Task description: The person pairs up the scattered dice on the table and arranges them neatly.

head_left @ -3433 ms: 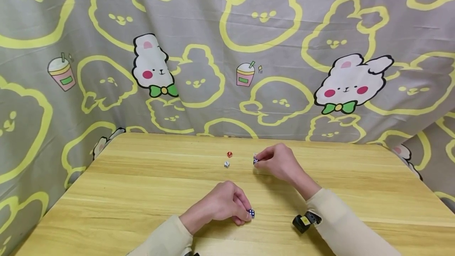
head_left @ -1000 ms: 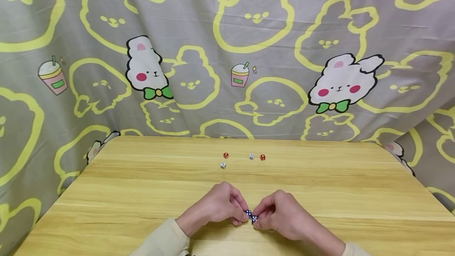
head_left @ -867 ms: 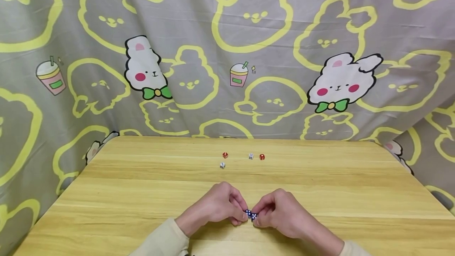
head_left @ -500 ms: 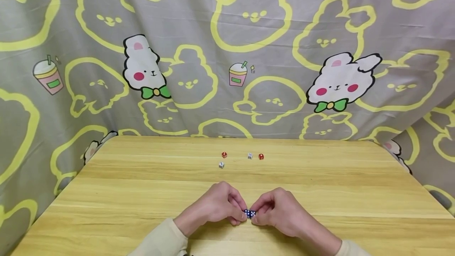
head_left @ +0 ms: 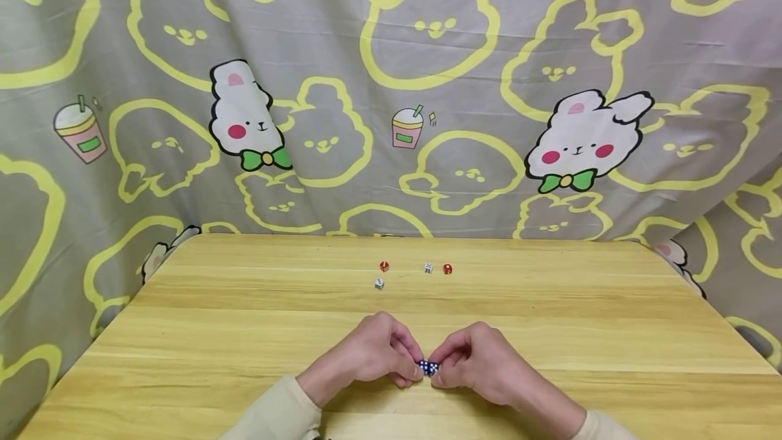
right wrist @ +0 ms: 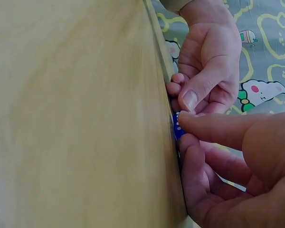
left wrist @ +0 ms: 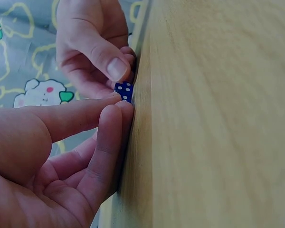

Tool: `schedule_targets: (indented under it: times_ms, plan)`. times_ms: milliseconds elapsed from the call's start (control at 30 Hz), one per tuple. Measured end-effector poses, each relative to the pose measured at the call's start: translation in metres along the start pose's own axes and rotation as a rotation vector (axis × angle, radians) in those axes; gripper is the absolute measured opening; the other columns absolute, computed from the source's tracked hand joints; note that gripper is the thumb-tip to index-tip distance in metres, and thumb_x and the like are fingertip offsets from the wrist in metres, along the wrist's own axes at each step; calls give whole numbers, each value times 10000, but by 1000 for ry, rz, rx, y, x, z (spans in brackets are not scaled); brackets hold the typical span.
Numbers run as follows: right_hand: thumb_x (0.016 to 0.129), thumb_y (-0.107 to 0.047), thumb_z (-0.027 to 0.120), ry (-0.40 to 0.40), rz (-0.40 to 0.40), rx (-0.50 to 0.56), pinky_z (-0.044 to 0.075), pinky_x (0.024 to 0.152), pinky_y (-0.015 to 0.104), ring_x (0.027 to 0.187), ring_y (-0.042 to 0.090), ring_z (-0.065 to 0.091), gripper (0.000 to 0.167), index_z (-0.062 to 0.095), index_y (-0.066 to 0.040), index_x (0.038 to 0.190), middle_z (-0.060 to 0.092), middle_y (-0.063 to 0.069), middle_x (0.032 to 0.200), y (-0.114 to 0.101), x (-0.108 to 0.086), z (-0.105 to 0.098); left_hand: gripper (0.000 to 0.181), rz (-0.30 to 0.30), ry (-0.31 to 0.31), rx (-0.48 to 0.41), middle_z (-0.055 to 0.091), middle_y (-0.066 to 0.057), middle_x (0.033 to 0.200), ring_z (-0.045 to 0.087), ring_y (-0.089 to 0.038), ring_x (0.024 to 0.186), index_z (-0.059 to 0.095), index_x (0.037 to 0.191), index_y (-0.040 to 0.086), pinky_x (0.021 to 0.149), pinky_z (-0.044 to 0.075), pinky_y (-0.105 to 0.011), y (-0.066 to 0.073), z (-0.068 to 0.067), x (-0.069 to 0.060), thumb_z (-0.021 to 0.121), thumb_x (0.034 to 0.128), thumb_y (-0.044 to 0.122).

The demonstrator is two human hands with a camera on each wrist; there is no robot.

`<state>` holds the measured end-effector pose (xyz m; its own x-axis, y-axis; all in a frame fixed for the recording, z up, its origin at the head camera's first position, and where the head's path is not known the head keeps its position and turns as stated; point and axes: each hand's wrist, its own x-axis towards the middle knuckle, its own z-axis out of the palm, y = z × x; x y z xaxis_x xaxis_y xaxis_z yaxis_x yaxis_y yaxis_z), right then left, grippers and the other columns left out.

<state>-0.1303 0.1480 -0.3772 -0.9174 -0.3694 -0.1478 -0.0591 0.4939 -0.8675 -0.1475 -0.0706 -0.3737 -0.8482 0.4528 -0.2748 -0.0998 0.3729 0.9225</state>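
Two dark blue dice with white dots sit side by side, faces touching, near the front of the wooden table (head_left: 244, 331). My left hand (head_left: 375, 352) pinches the left blue die (head_left: 424, 367) between thumb and fingers. The right blue die (head_left: 434, 369) is pinched by my right hand (head_left: 485, 365). Both wrist views show the fingertips meeting around the blue dice (left wrist: 124, 89) (right wrist: 177, 124) close to the tabletop, with parts of the dice covered by fingers.
Farther back on the table lie a red die (head_left: 384, 266) with a white die (head_left: 379, 284) just in front of it, and to their right a white die (head_left: 428, 267) beside a red die (head_left: 448, 269). A patterned grey curtain (head_left: 342, 39) hangs behind the table.
My right hand has come from the back dice toward my left hand, bringing a blue die against the other one. In the last half second the hands have barely moved.
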Motion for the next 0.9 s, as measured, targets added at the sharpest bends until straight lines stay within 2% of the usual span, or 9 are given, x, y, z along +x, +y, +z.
schedule_targets:
  times_ms: [367, 900]
  plan:
    - [763, -67, 929, -32, 17, 39, 508, 609, 210, 707, 134, 629, 198, 820, -70, 928, 738, 7, 758, 2, 1, -2, 131, -4, 5, 13, 765, -98, 743, 695, -136, 590, 757, 874, -11, 605, 632, -291, -2, 0, 1, 839, 806, -88]
    - [767, -76, 931, -36, 19, 33, 496, 599, 210, 712, 142, 620, 199, 820, -75, 932, 730, 5, 762, 2, 1, -4, 122, -9, -7, -14, 780, -111, 766, 710, -140, 610, 762, 904, -22, 623, 640, -298, -1, -1, 1, 833, 819, -74]
